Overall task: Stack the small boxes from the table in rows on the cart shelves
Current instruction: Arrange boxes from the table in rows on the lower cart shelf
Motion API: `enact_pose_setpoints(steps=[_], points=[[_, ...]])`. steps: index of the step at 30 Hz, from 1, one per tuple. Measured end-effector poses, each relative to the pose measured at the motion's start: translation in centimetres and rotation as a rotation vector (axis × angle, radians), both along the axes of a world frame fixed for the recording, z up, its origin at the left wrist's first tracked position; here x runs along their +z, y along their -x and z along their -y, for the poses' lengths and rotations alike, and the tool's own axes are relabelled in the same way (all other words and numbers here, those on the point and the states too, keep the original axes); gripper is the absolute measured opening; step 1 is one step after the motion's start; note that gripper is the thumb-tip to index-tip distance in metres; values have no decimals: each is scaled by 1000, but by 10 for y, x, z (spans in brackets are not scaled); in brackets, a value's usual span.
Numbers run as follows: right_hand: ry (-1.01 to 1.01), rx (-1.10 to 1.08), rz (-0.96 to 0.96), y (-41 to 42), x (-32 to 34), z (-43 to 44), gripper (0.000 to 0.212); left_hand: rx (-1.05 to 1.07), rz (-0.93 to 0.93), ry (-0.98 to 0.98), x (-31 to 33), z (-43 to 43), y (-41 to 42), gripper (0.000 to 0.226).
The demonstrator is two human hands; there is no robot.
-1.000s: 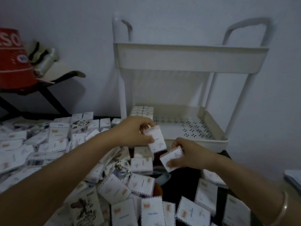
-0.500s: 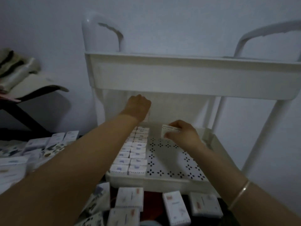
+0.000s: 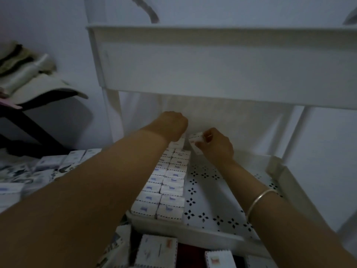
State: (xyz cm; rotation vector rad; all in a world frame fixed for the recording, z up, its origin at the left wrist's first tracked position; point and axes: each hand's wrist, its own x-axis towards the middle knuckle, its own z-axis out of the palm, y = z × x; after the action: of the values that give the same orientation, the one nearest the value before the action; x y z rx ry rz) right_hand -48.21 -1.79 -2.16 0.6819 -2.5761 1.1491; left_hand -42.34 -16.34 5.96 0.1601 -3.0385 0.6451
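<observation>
Two rows of small white boxes [image 3: 168, 182] with dotted edges run front to back along the left side of the cart's lower shelf [image 3: 216, 211], a white tray with star-shaped holes. At the far end of the rows, my left hand [image 3: 171, 125] reaches under the upper shelf and holds a small box [image 3: 178, 142] down against the rows; its fingers are hidden. Beside it, my right hand [image 3: 215, 145] pinches another small box [image 3: 196, 141], tilted, just above the shelf floor. More loose boxes [image 3: 157, 251] lie on the table in front.
The cart's upper shelf [image 3: 222, 62] hangs low over both hands. Its white posts [image 3: 297, 130] stand at the right and left. Many boxes [image 3: 52, 163] cover the table at left. A dark stand with cloth and a cap [image 3: 38, 88] stands by the wall.
Both hands carried boxes from the table into the cart's lower shelf. They have moved to the far end of the rows, and the right hand has closed in beside the left.
</observation>
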Motion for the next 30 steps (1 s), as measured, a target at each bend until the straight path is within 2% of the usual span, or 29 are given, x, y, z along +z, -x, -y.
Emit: enact_pose_setpoints(steps=[2,5,7,9,12,14,17,19,23,26,30], points=[[16,25,22,3,-5,6,31,24,41,6,1,0,0,25],[1,78,65,7,-11,12,28,93,109,43,-1,-4,-1,2],[-18,137,98,8,-14,15,29,134,118,46,-5,-5,0,26],[-15,186,111,9,-16,17,27,126,123,52,-9,-6,-2,32],[-22,263,175,11,-19,19,16,121,197,157,-15,-8,-8,24],[-23,299,237,10,-19,21,9,116,214,174,-19,-11,-12,9],[-24,301,346,8,-20,23,10,88,172,49,-14,-23,-26,15],[-43,306,407,4,-22,21,22,42,116,-5,-9,-31,-35,20],[-149,320,358,-4,-21,13,38,-36,75,-137,-6,-49,-64,34],[-256,296,293,-14,-14,5,46,-138,53,-349,-9,-57,-104,25],[-176,226,343,-33,-10,-8,54,-227,171,-563,-22,-58,-169,17]])
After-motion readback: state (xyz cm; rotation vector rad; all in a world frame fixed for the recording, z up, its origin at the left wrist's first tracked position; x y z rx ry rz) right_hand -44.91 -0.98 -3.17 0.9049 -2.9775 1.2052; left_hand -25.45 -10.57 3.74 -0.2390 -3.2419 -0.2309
